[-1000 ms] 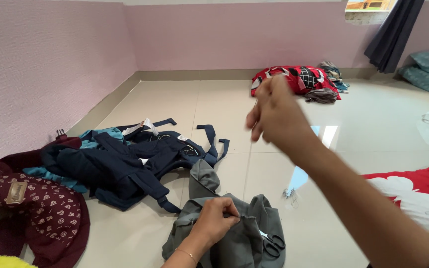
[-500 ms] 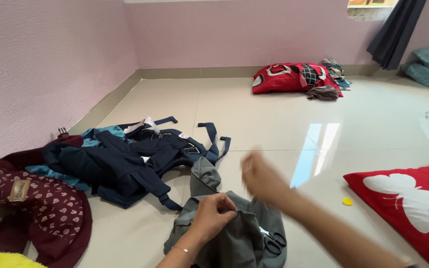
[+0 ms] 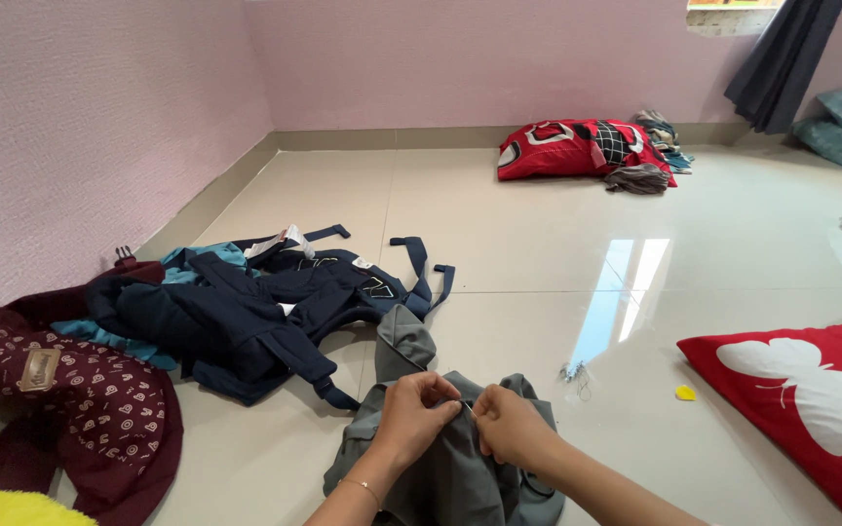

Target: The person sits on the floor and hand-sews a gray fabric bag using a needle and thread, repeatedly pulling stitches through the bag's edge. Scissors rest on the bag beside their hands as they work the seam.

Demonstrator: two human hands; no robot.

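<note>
Coming back down to the seam after a long upward pull.

Pinching a raised fold of the grey garment [image 3: 445, 458] with the left hand [image 3: 416, 414], fingers closed tight on the cloth, just as a second ago. Meeting it now with the right hand [image 3: 509, 429], dropped from well above the floor to rest against the same fold, fingertips narrowed as if gripping something fine, though too small to make out. Reading, judged from that high sweep and return, as one stitch drawn through and the next being started. Lying bunched on the glossy tiled floor [image 3: 538, 234] close in front, that grey garment, with a navy heap of clothes [image 3: 265, 312] just to its left, a maroon patterned piece [image 3: 70, 399] beyond, and a red cushion [image 3: 811, 390] well apart on the right. Hiding the scissors seen earlier under the right wrist.
</note>
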